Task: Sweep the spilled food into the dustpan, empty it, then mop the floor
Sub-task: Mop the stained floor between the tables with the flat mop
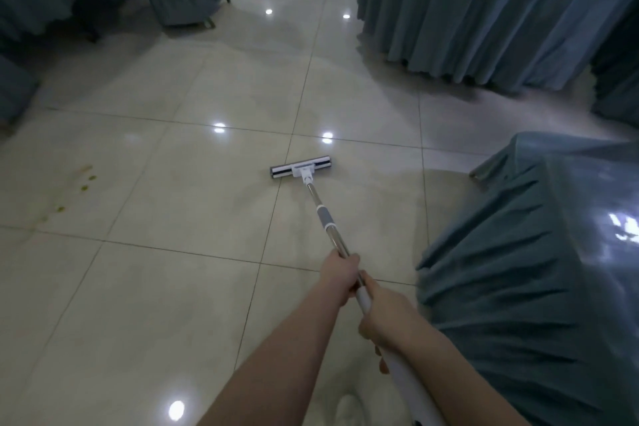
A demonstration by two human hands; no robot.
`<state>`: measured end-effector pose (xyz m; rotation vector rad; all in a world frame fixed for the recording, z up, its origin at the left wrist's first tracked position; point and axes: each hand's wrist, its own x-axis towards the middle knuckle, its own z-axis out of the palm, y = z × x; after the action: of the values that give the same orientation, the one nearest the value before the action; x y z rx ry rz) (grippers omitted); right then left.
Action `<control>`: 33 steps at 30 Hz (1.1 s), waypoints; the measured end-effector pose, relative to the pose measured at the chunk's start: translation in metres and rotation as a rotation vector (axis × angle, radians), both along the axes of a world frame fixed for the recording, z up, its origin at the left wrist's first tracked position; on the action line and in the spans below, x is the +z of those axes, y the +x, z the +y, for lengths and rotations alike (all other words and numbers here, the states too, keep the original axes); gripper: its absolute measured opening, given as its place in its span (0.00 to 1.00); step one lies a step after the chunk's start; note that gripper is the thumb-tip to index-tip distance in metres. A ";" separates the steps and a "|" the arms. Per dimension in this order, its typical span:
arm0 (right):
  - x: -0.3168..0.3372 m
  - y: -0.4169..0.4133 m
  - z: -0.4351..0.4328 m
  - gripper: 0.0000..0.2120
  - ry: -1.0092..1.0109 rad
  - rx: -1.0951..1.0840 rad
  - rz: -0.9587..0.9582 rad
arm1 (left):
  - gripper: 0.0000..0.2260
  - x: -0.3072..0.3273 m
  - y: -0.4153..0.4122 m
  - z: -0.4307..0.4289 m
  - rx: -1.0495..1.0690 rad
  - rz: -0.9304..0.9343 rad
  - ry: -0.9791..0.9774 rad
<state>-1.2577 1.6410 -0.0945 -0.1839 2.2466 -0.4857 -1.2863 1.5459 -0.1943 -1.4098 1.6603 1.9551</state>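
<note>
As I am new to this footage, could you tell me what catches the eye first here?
A mop rests on the shiny floor mid-frame, its handle gripped by the left hand and right hand. At far left greenish spots mark it; a blue-draped table crowds the right.

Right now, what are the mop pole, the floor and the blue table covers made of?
The mop pole looks like polished metal, silvery and shiny, with a grey collar and a white upper end, probably plastic. The floor is glossy cream tiles, likely ceramic or stone; lamps reflect in it and thin joints cross it. The table covers are soft blue-grey cloth, hanging in pleats.
</note>
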 end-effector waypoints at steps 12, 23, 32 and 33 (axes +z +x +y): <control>-0.011 -0.094 -0.178 0.35 0.078 0.002 -0.057 | 0.09 -0.024 -0.096 -0.179 -0.068 0.010 0.024; -0.012 -0.070 -0.349 0.32 -0.044 -0.102 -0.111 | 0.03 -0.030 -0.085 -0.346 -0.153 0.037 0.031; 0.006 0.115 -0.325 0.30 -0.035 -0.054 -0.154 | 0.07 -0.039 0.099 -0.323 -0.175 0.000 0.091; 0.006 0.142 -0.319 0.30 -0.032 -0.055 -0.151 | 0.09 -0.039 0.127 -0.319 -0.189 0.001 0.084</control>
<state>-1.1154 1.3216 -0.0883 -0.0982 2.1013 -0.5472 -1.1595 1.2266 -0.2333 -1.1759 1.6259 1.8960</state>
